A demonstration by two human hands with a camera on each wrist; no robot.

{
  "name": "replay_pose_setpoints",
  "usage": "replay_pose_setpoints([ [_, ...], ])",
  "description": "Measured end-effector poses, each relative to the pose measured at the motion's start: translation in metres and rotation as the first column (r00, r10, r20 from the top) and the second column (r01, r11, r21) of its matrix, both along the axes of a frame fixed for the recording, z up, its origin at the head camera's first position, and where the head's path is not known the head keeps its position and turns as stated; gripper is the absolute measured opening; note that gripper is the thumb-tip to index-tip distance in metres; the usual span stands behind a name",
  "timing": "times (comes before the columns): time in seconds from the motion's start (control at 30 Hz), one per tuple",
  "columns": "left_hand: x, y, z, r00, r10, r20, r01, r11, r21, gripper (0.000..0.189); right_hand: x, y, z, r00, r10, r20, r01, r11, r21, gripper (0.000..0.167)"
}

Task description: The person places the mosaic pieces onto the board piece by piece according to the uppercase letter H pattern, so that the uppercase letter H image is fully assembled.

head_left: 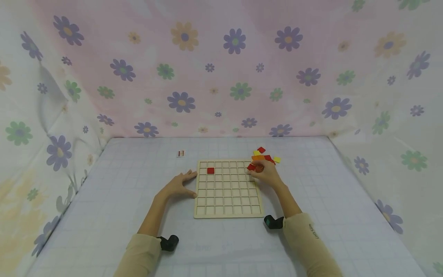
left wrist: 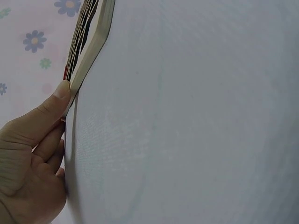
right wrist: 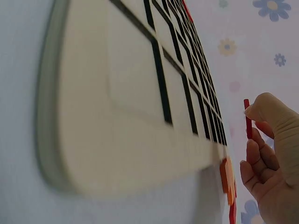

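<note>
A wooden grid board point(head_left: 228, 189) lies flat on the table, with one red square tile point(head_left: 210, 170) in a cell near its top left. My left hand point(head_left: 178, 185) touches the board's left edge, thumb and fingers spread apart. In the left wrist view the thumb of that left hand point(left wrist: 35, 154) rests against the board's side point(left wrist: 93, 46). Over the board's top right corner, my right hand point(head_left: 265, 174) pinches a red tile point(right wrist: 248, 119) between thumb and fingers. In the right wrist view the right hand point(right wrist: 271, 154) is above the table, and the tile is seen edge-on.
Loose red, orange and yellow tiles lie by the board's top right corner, among them a yellow tile point(head_left: 277, 159) and a red tile point(head_left: 261, 149). A small printed card point(head_left: 181, 154) lies behind the board at left. Flowered cloth point(head_left: 221, 69) hangs around the table point(head_left: 114, 184).
</note>
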State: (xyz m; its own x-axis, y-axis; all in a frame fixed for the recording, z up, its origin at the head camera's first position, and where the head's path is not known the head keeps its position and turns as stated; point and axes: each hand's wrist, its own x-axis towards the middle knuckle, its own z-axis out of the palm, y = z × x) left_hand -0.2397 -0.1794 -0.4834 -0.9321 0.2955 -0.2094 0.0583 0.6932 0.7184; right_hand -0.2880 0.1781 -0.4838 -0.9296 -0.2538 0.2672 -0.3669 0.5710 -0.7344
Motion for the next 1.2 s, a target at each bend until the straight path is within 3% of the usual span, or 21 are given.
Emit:
replay_pose_setpoints([
  [0.2, 0.0, -0.001, 0.002, 1.0, -0.007, -0.006, 0.007, 1.0, 0.002, 0.089, -0.001, -0.038, 0.0, 0.993, 0.121, -0.005, -0.121, 0.992, -0.021, 0.028],
  [0.5, 0.0, -0.002, 0.0, 1.0, -0.013, -0.008, 0.013, 1.0, 0.01, 0.089, 0.0, -0.089, 0.001, 0.964, 0.265, 0.003, -0.265, 0.964, -0.034, 0.027],
  [0.8, 0.0, -0.001, 0.001, 1.0, -0.022, -0.013, 0.022, 1.0, 0.012, 0.087, -0.004, -0.118, -0.005, 0.946, 0.321, 0.04, -0.324, 0.943, 0.073, 0.027],
  [1.0, 0.001, -0.001, 0.002, 0.999, -0.028, -0.018, 0.029, 0.999, 0.025, 0.088, -0.004, -0.126, -0.005, 0.945, 0.319, 0.078, -0.327, 0.934, 0.143, 0.035],
  [1.2, 0.001, -0.001, 0.001, 0.999, -0.031, -0.022, 0.032, 0.999, 0.019, 0.088, -0.002, -0.127, -0.001, 0.937, 0.341, 0.077, -0.35, 0.918, 0.186, 0.028],
])
